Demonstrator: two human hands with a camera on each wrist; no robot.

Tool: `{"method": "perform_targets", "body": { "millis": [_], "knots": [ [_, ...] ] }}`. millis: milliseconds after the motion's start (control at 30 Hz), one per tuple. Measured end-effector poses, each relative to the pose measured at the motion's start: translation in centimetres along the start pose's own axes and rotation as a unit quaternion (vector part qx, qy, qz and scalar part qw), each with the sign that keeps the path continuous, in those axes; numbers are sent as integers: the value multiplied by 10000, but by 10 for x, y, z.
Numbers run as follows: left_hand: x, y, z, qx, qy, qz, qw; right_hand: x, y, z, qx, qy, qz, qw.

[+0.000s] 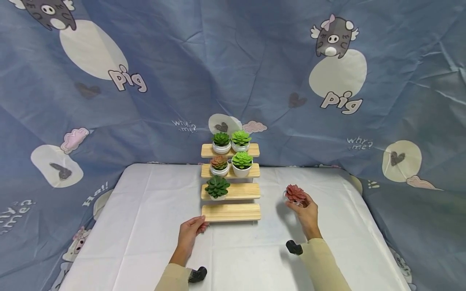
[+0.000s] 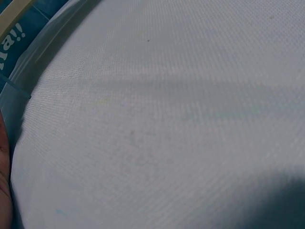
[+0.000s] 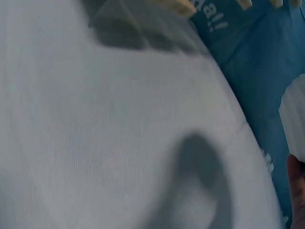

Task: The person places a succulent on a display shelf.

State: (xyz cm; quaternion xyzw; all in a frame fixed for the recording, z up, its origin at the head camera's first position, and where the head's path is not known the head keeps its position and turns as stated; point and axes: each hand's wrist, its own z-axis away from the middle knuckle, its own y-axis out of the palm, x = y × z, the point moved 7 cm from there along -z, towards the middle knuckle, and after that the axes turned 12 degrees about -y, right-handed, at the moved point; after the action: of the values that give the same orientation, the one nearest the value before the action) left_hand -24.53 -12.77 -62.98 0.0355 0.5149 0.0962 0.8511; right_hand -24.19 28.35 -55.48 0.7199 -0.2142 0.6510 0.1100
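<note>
My right hand (image 1: 307,212) grips a small white pot with a red artificial succulent (image 1: 295,193), held over the table right of a stepped wooden plant stand (image 1: 231,212). In the right wrist view only a finger (image 3: 296,191) and part of the white pot (image 3: 295,117) show at the edge. My left hand (image 1: 191,234) holds the left front corner of the stand's lowest step between thumb and fingers. A dark green succulent (image 1: 217,186) sits at the left of the step above. Higher up stand a reddish-brown succulent (image 1: 219,162) and a bright green one (image 1: 242,160).
On the top step are a dark green succulent (image 1: 221,139) and a bright green one (image 1: 241,138), both in white pots. White cloth covers the table (image 1: 164,198). A blue printed curtain (image 1: 233,72) hangs behind and along both sides.
</note>
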Motion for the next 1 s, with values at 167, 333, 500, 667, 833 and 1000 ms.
{"method": "perform_targets", "body": {
  "millis": [167, 333, 500, 667, 833, 1000],
  "knots": [
    [1, 0, 0, -27, -25, -1, 10000, 8, 11, 1, 165, 7, -39, 9999],
    [2, 0, -1, -19, -28, -17, 10000, 15, 19, 1, 298, 51, 60, 9995],
    [2, 1, -2, -37, -107, -32, 9999, 25, 25, 0, 419, -80, -128, 9990],
    [1, 2, 0, 6, -89, -93, 9999, 35, 34, 0, 531, -174, -205, 9982],
    [0, 2, 0, 12, -1, -118, 9999, 40, 46, 1, 700, -260, -260, 9969],
    [0, 0, 1, -5, 25, -131, 9999, 45, 57, 3, 775, -440, -416, 9952]
  ]
}}
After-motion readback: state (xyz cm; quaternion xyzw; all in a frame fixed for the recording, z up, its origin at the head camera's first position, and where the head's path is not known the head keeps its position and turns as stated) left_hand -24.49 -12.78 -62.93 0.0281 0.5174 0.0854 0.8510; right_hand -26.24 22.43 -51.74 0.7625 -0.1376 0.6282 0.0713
